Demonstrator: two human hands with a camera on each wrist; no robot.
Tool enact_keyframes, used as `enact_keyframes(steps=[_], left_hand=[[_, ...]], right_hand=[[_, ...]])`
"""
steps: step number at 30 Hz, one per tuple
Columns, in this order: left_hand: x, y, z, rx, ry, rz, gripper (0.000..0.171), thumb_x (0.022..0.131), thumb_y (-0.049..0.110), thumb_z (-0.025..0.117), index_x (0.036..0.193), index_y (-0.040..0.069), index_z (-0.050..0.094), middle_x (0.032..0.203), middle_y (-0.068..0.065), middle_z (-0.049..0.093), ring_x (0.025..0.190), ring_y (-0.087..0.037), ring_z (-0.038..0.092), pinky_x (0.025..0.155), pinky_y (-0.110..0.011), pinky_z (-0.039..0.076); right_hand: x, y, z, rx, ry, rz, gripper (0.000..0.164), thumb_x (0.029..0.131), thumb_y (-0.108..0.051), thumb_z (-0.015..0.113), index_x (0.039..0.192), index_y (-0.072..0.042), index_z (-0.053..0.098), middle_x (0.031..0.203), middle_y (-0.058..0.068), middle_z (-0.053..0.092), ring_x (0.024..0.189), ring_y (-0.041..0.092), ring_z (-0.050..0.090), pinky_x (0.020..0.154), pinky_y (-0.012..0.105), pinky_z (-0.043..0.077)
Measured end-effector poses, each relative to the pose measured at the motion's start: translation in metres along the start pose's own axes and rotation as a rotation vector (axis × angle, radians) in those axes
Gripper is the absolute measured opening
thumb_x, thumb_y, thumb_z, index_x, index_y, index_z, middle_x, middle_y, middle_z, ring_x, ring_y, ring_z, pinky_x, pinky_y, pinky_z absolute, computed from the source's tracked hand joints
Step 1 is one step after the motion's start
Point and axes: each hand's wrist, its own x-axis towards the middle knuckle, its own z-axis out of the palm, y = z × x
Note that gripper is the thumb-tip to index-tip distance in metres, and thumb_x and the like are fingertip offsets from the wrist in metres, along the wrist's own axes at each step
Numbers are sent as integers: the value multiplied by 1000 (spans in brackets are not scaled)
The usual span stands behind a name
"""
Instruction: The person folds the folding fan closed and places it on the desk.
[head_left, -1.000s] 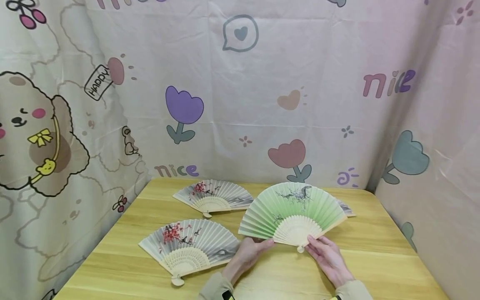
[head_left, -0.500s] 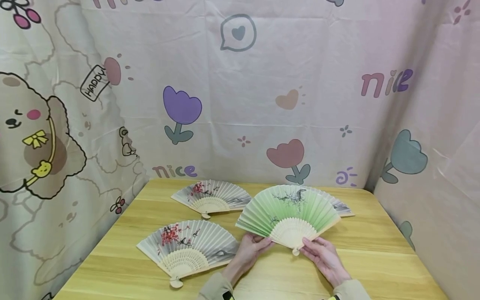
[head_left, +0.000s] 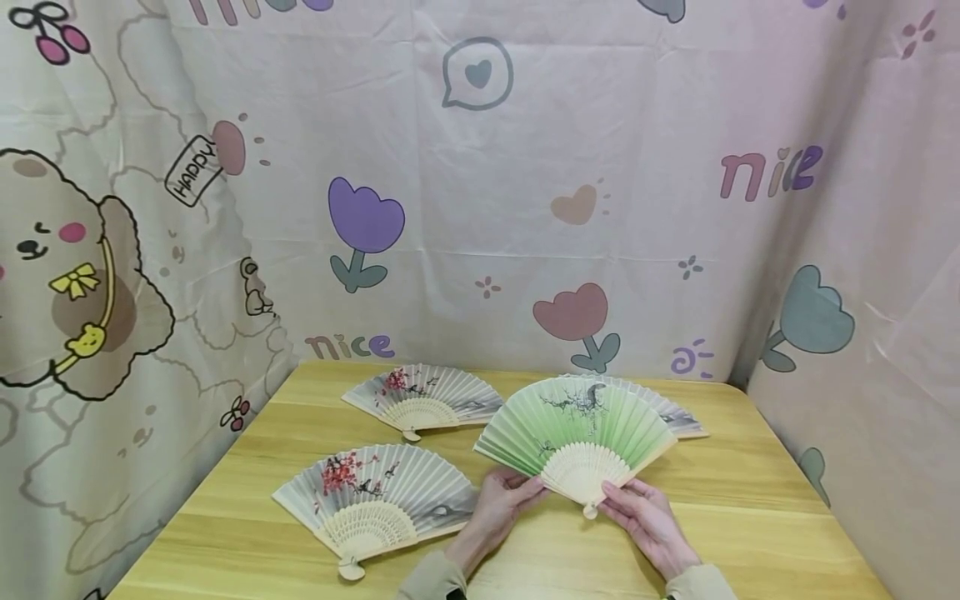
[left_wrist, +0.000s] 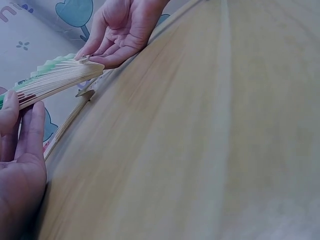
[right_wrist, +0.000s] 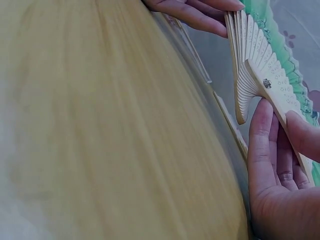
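Note:
A spread green folding fan [head_left: 637,425] with a dark branch print is held up between both hands, its pale ribs toward the person. My left hand [head_left: 498,504] pinches its left edge, thumb on the near side and fingers behind. On the opposite edge, by the pivot, my right hand [head_left: 648,517] pinches the outer rib between thumb and fingers. The right wrist view shows the fan's slatted ribs [right_wrist: 250,45] fanned out, with the right thumb [right_wrist: 302,132] lying on the outer one. In the left wrist view the same fan [left_wrist: 60,75] appears nearly edge-on.
Grey fans with red blossoms lie spread on the wooden table [head_left: 750,517]: a front-left fan [head_left: 375,492] beside the left hand and a back-left fan [head_left: 423,400]. Another grey fan [head_left: 678,417] is partly hidden behind the green one. A printed cloth [head_left: 480,208] hangs behind the table.
The green fan has shifted slightly left and down with both hands, uncovering more of the grey fan behind it. Both hands keep their hold, and the other fans stay put.

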Motion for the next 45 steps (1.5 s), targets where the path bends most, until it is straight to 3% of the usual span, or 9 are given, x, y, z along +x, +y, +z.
enact_keyframes(steps=[5,10,12,17,24,36,45], left_hand=[[0,0,1,-12,15,7,31,92,-7,65,121,-14,61,102,-6,77,92,-13,75,93,-28,65],[0,-4,1,-26,-43,130,25,92,-1,69,116,-8,66,103,-5,77,93,-13,75,90,-28,66],[-1,-4,2,-21,-34,155,28,91,0,71,116,-9,66,102,-5,77,93,-13,75,90,-28,66],[-2,-2,8,7,86,94,32,88,-4,72,116,-16,61,95,-3,77,87,-13,75,88,-29,67],[-3,1,15,42,139,76,25,88,-7,71,111,-14,62,88,-1,75,82,-12,75,86,-30,67],[-3,2,16,54,136,118,30,87,-4,73,112,-17,62,89,-1,76,82,-11,75,86,-29,67],[-4,4,16,97,73,143,46,91,1,70,128,-19,51,107,-7,74,90,-12,74,90,-30,66]], right_hand=[[1,-1,2,-17,27,12,25,100,6,51,100,-14,67,94,-2,74,92,9,73,92,23,64],[2,0,2,-35,43,4,24,100,5,52,101,-14,66,93,-3,74,92,8,73,91,23,64],[2,0,2,-33,42,-3,23,100,5,52,100,-13,66,93,-3,74,92,8,73,91,23,65],[2,1,4,-36,42,-4,25,100,5,51,99,-13,67,92,-3,74,90,8,73,90,23,65],[0,0,6,-48,59,6,22,99,5,53,97,-13,66,90,-4,74,88,7,73,89,22,65],[-1,-2,7,-27,50,46,20,100,2,55,100,-14,66,93,-3,74,91,8,72,90,21,64],[-2,-3,11,-30,45,43,18,99,3,56,107,-12,64,99,-1,75,95,12,72,93,24,64]])
